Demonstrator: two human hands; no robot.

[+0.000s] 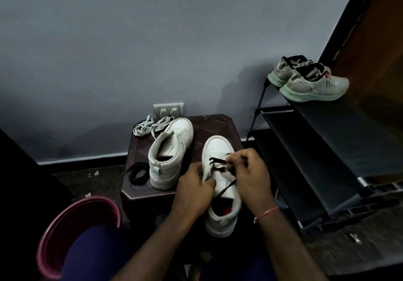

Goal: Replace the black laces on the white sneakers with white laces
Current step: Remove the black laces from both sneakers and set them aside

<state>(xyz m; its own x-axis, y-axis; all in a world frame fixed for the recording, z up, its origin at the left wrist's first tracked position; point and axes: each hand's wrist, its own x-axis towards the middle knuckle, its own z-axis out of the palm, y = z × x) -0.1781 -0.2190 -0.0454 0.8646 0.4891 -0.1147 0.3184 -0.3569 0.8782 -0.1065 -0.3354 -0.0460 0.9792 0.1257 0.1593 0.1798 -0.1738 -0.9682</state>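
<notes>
Two white sneakers stand on a dark brown stool. The right sneaker still carries a black lace through its front eyelets. My left hand grips that sneaker's left side. My right hand pinches the black lace over the tongue, and a loose end trails back toward the heel. The left sneaker has no lace. A coiled black lace lies beside its heel. White laces are bundled at the stool's far left corner.
A black shoe rack stands at the right with a pair of grey sneakers on its top shelf. A maroon bucket sits at the lower left by my knee. A wall socket is behind the stool.
</notes>
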